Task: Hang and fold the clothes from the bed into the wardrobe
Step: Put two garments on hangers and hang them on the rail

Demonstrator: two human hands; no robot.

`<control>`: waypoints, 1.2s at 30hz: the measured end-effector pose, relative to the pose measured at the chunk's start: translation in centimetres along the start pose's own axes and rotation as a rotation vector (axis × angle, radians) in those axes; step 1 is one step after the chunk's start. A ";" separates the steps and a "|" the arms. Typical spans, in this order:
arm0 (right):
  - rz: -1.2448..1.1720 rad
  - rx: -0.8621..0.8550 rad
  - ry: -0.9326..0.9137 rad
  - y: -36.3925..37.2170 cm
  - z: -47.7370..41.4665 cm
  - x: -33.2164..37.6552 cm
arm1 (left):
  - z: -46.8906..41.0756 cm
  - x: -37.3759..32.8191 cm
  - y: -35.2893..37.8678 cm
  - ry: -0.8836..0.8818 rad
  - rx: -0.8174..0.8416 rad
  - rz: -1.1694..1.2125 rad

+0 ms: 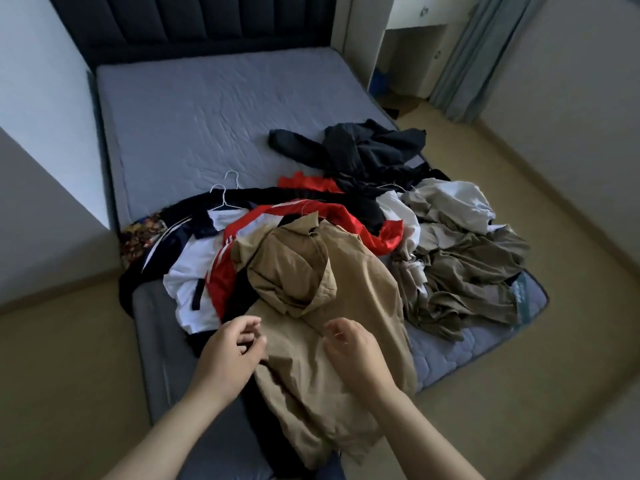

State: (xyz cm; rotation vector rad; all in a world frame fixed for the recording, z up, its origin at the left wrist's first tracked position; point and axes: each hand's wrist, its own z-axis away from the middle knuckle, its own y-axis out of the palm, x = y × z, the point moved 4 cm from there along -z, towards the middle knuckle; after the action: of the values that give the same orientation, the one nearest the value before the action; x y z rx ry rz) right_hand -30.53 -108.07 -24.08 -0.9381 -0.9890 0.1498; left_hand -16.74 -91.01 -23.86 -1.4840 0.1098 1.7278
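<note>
A tan shirt [332, 299] lies on top of a heap of clothes at the foot of the bed [194, 109]. My left hand [230, 351] hovers at the shirt's left edge with fingers loosely curled, holding nothing. My right hand [353, 351] hangs just over the shirt's middle, fingers relaxed and bent. Under the shirt lie a red, white and navy jacket [204, 258] and a red garment [384, 237]. Dark clothes [363, 154] lie further back, olive and white ones [460, 258] to the right. White wire hangers [230, 192] stick out of the heap.
The grey mattress beyond the heap is bare up to the dark padded headboard [194, 22]. Tan floor [540, 375] surrounds the bed's foot. A white cabinet niche [408, 53] and a curtain [474, 53] stand at the back right. A wall [38, 140] runs along the left.
</note>
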 end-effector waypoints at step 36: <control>0.076 0.103 0.239 15.9 -28.1 -17.9 | -23.8 20.5 10.5 -0.237 -0.119 -0.086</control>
State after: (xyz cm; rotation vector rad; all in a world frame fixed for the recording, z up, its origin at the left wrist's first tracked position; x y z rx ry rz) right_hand -14.67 -124.31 -53.11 -0.8767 -0.7191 0.1468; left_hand -3.81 -100.27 -52.92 -1.3354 -0.1815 1.8511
